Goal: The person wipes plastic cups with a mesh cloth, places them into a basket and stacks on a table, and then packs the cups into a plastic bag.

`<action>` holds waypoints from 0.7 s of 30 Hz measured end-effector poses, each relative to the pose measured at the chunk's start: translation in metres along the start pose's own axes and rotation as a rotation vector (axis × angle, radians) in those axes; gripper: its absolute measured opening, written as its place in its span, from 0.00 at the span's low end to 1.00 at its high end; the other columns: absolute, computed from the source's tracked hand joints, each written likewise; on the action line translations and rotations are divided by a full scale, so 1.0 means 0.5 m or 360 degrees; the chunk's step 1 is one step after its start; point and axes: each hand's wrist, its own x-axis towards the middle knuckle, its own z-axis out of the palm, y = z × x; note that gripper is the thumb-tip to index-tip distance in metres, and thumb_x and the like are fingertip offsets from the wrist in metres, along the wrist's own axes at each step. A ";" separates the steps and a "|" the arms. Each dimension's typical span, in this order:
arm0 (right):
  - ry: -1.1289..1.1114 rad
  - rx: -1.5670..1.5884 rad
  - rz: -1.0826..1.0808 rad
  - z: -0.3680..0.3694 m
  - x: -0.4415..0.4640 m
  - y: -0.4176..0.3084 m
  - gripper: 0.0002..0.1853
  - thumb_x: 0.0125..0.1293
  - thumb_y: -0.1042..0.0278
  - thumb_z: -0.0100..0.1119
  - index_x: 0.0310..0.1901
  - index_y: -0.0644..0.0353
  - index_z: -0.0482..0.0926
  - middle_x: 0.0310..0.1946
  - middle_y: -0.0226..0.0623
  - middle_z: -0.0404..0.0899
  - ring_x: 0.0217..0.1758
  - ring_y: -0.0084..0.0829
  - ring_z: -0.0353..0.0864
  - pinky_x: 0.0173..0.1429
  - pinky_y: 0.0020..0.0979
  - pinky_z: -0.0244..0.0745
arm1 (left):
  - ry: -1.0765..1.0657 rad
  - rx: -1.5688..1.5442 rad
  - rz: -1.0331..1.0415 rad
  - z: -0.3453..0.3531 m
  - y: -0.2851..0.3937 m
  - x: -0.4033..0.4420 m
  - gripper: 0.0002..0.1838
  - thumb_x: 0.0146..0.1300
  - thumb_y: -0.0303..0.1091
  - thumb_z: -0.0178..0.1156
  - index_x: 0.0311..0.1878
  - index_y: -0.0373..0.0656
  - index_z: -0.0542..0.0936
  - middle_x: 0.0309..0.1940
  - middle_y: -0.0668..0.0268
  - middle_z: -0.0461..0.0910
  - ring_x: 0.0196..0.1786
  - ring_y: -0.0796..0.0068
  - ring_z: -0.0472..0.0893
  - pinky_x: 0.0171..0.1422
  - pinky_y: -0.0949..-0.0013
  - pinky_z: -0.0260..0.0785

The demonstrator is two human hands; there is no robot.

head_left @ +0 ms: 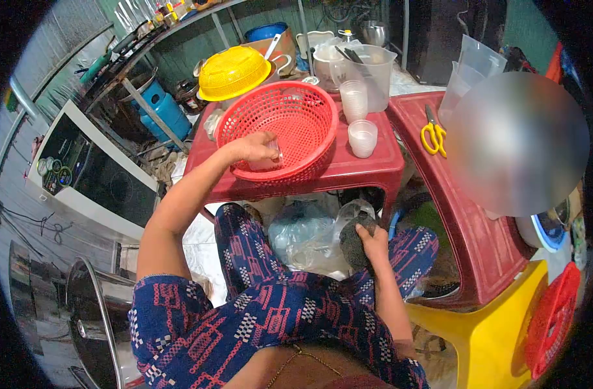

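Over the near left part of a red perforated basket (pixel 296 110), my left hand (pixel 254 148) is closed on a small clear plastic cup (pixel 267 161). The basket rests on a red plastic table (pixel 368 162). My right hand (pixel 371 246) is low between my knees, its fingers wrapped round a dark, rough-textured object (pixel 353 245) that I cannot identify. A clear plastic bag (pixel 316 249) lies beside that object. To the right of the basket stand a stack of clear cups (pixel 354 100) and a shorter stack (pixel 362 139).
A yellow basket (pixel 235 71) and a large clear pitcher (pixel 377 71) stand at the back. Yellow-handled scissors (pixel 432 135) lie on the right table (pixel 465 233). A yellow stool (pixel 491 324) is at the lower right, a blue gas cylinder (pixel 157 107) at the left.
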 end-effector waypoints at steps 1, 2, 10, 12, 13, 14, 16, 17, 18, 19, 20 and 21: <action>-0.0019 -0.0042 0.0031 -0.002 -0.001 -0.001 0.11 0.61 0.65 0.59 0.38 0.66 0.80 0.31 0.30 0.81 0.32 0.22 0.76 0.39 0.27 0.71 | -0.0001 0.0001 0.0003 0.001 -0.001 0.002 0.32 0.46 0.41 0.60 0.55 0.36 0.70 0.45 0.55 0.79 0.49 0.60 0.78 0.53 0.63 0.70; -0.0040 -0.0083 0.0062 -0.004 -0.001 -0.003 0.11 0.61 0.65 0.59 0.38 0.66 0.80 0.31 0.31 0.81 0.32 0.22 0.76 0.40 0.27 0.71 | -0.0073 -0.0031 -0.0005 0.002 -0.001 0.005 0.35 0.45 0.43 0.61 0.57 0.35 0.69 0.44 0.52 0.78 0.48 0.58 0.78 0.52 0.63 0.70; -0.0052 -0.0006 0.0037 -0.006 -0.004 0.006 0.13 0.55 0.67 0.62 0.40 0.66 0.79 0.33 0.37 0.82 0.35 0.29 0.79 0.43 0.30 0.73 | -0.0138 -0.0190 0.0045 -0.006 0.076 -0.024 0.26 0.48 0.33 0.60 0.53 0.39 0.71 0.41 0.63 0.78 0.42 0.73 0.76 0.50 0.71 0.69; -0.0054 -0.0135 -0.0072 -0.008 -0.004 0.002 0.13 0.55 0.73 0.60 0.42 0.68 0.78 0.34 0.33 0.81 0.35 0.25 0.78 0.43 0.27 0.73 | -0.0080 -0.0297 0.0169 0.003 0.048 -0.005 0.22 0.50 0.31 0.61 0.50 0.39 0.74 0.39 0.65 0.78 0.40 0.75 0.76 0.46 0.70 0.69; -0.0034 -0.0036 -0.0060 -0.009 -0.006 -0.007 0.15 0.53 0.76 0.59 0.44 0.67 0.76 0.35 0.34 0.80 0.37 0.25 0.78 0.44 0.27 0.72 | -0.0078 -0.0296 0.0171 0.003 0.037 0.004 0.22 0.50 0.31 0.61 0.50 0.39 0.74 0.39 0.65 0.78 0.40 0.75 0.76 0.46 0.70 0.69; -0.0013 0.0063 -0.0049 -0.009 -0.007 -0.017 0.18 0.51 0.79 0.59 0.47 0.66 0.75 0.37 0.35 0.80 0.39 0.26 0.77 0.46 0.27 0.72 | -0.0062 -0.0319 0.0206 0.001 0.025 0.012 0.18 0.51 0.32 0.61 0.47 0.39 0.76 0.36 0.66 0.79 0.39 0.77 0.76 0.44 0.71 0.69; 0.0090 0.0039 -0.0098 -0.011 -0.008 -0.028 0.19 0.49 0.79 0.59 0.46 0.65 0.75 0.39 0.37 0.79 0.41 0.30 0.78 0.48 0.30 0.72 | -0.0045 -0.0342 0.0246 -0.014 0.026 0.018 0.15 0.52 0.33 0.62 0.43 0.39 0.78 0.34 0.67 0.80 0.37 0.79 0.76 0.43 0.72 0.69; 0.0191 0.0017 -0.0145 -0.011 -0.009 -0.034 0.20 0.46 0.79 0.60 0.46 0.63 0.75 0.41 0.39 0.79 0.43 0.33 0.78 0.50 0.32 0.71 | 0.0086 -0.0255 0.0153 -0.023 0.026 0.020 0.14 0.54 0.39 0.62 0.38 0.38 0.80 0.29 0.65 0.80 0.35 0.77 0.78 0.43 0.71 0.70; 0.0195 0.0014 -0.0149 -0.010 -0.010 -0.045 0.20 0.46 0.79 0.60 0.46 0.63 0.75 0.41 0.39 0.79 0.43 0.33 0.78 0.50 0.32 0.71 | 0.0216 -0.0168 0.0060 -0.029 0.029 0.021 0.16 0.55 0.44 0.62 0.32 0.38 0.82 0.24 0.63 0.80 0.33 0.75 0.79 0.42 0.70 0.71; 0.0220 0.0106 -0.0274 -0.008 -0.012 -0.058 0.21 0.46 0.80 0.59 0.46 0.63 0.75 0.42 0.39 0.79 0.44 0.33 0.78 0.51 0.32 0.71 | 0.0218 -0.0168 0.0067 -0.031 0.033 0.020 0.16 0.55 0.44 0.62 0.32 0.38 0.82 0.24 0.63 0.80 0.33 0.75 0.79 0.42 0.70 0.71; 0.0245 0.0195 -0.0401 -0.007 -0.012 -0.065 0.21 0.46 0.82 0.58 0.47 0.63 0.76 0.43 0.39 0.78 0.45 0.33 0.77 0.52 0.31 0.70 | 0.0423 -0.0312 0.0133 -0.030 0.036 0.019 0.19 0.57 0.47 0.61 0.30 0.37 0.82 0.22 0.63 0.79 0.31 0.76 0.78 0.39 0.70 0.70; 0.0250 0.0189 -0.0410 -0.010 -0.010 -0.047 0.21 0.46 0.82 0.58 0.47 0.63 0.76 0.43 0.39 0.78 0.45 0.33 0.77 0.52 0.31 0.70 | 0.0631 -0.0457 0.0200 -0.031 0.040 0.018 0.21 0.59 0.49 0.60 0.28 0.36 0.82 0.20 0.63 0.78 0.29 0.77 0.77 0.37 0.69 0.69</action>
